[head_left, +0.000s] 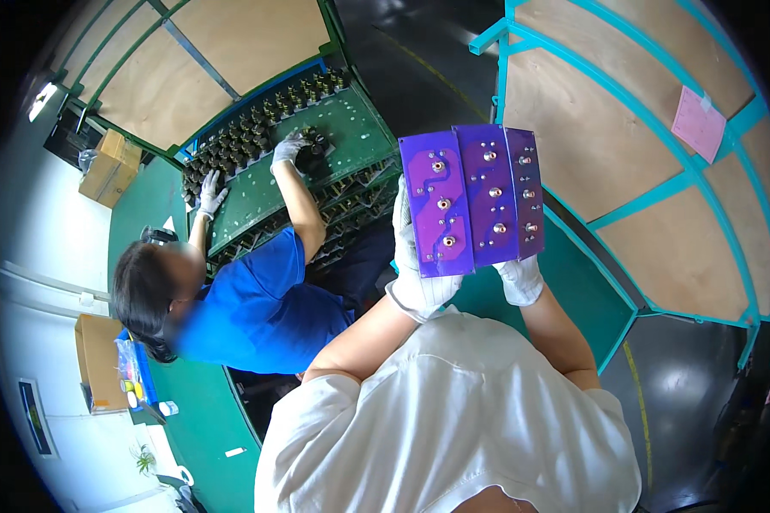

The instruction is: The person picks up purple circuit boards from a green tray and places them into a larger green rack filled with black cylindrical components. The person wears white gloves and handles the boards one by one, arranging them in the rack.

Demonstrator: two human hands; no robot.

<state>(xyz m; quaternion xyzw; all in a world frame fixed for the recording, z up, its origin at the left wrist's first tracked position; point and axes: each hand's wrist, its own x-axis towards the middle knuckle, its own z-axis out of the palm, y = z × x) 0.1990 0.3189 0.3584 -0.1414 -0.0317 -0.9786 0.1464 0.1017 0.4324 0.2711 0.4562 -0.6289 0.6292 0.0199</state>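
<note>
In front of me I hold up a stack of purple boards (476,195), fanned so that three overlapping strips show. Each strip carries small metal fittings in rows, and their faces look glossy. My left hand (419,286), in a white glove, is closed around the lower left edge, its fingers partly behind the boards. At the lower right corner my right hand (520,280), gloved too, grips the boards from below, with most of its fingers hidden behind them. Nothing else is in contact with either hand.
To the left a co-worker in a blue shirt (248,312) reaches over a green rack (351,128) with rows of small metal parts (239,141). A turquoise-framed wooden partition (590,128) stands at right. Cardboard boxes (103,355) sit on a green table (205,410).
</note>
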